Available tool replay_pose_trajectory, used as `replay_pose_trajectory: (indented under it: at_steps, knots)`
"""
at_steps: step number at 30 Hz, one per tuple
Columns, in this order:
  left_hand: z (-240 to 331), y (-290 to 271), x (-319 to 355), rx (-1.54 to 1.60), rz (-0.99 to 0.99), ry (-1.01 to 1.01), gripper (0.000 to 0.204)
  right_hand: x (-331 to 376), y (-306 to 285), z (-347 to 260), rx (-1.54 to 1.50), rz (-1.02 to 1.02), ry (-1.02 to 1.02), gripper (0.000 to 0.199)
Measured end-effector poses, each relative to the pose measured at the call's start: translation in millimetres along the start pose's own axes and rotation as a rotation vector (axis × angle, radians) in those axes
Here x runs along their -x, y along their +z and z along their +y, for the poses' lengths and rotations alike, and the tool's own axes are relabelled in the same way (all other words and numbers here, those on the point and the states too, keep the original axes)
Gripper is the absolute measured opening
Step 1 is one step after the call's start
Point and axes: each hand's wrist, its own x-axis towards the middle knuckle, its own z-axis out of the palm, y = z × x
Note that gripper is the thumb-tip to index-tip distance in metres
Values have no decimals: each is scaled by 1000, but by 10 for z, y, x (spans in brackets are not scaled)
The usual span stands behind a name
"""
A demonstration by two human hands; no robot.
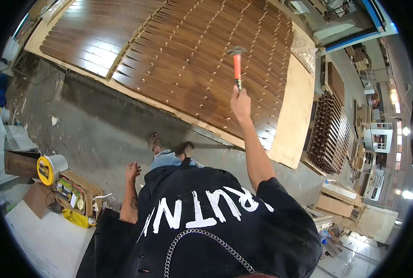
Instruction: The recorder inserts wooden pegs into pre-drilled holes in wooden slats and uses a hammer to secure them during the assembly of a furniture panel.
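My right hand [240, 104] is stretched out over a wide brown wooden panel [169, 83], gripping a hammer [237, 67] by the lower end of its red and black handle. The hammer's metal head is above the panel surface, slightly blurred. Rows of small pale wooden pegs [208, 88] stick up from the panel's dark slats. Down at my side, away from the panel, my left hand [133, 171] has its fingers curled in; whether anything is inside them is hidden.
A pale board [287, 116] lies beneath the panel. A white bucket with a yellow lid [45, 170] and a wooden crate of odds and ends [79, 197] stand at left. Stacked dark slats [329, 134] lie at right. My feet are near the panel's front edge.
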Motion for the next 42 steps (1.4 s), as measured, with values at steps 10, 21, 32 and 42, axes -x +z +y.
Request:
replay_pose_trajectory:
  at_steps: [10, 21, 32, 42]
  knots:
    - [643, -547, -376, 39, 20, 48, 46, 473, 245, -278, 36, -5, 111, 46]
    - [754, -733, -500, 13, 8, 69, 48, 843, 215, -507, -76, 169, 67, 36]
    - [899, -652, -561, -10, -33, 71, 55, 1037, 243, -368, -37, 78, 87, 38]
    - [719, -553, -494, -29, -66, 64, 63, 1344, 199, -500, -120, 85, 158, 39]
